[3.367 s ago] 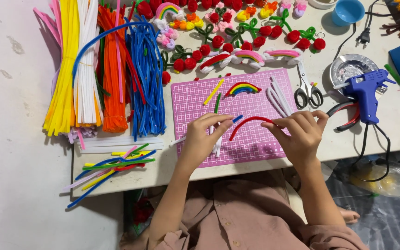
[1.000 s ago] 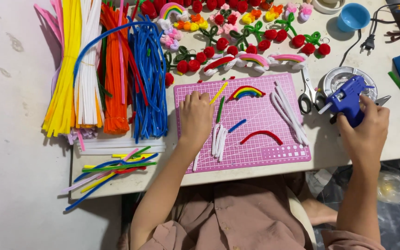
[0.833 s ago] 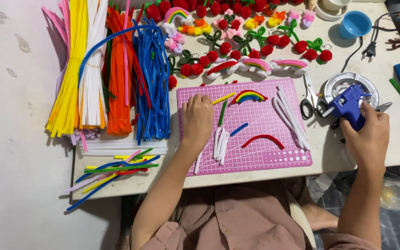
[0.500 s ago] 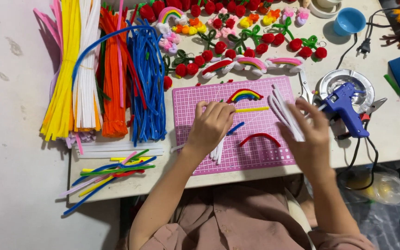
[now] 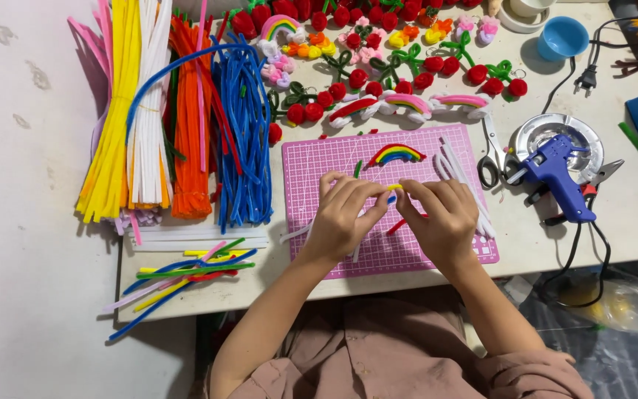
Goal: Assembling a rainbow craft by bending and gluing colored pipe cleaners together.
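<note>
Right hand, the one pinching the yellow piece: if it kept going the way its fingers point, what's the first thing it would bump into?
Probably the left hand: the right hand points left, fingertips almost touching it.

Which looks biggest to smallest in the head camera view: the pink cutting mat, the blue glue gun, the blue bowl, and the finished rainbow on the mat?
1. Pink cutting mat, by far the largest.
2. Blue glue gun.
3. and 4. Blue bowl and finished rainbow look about alike, so no ranking between them.
</note>
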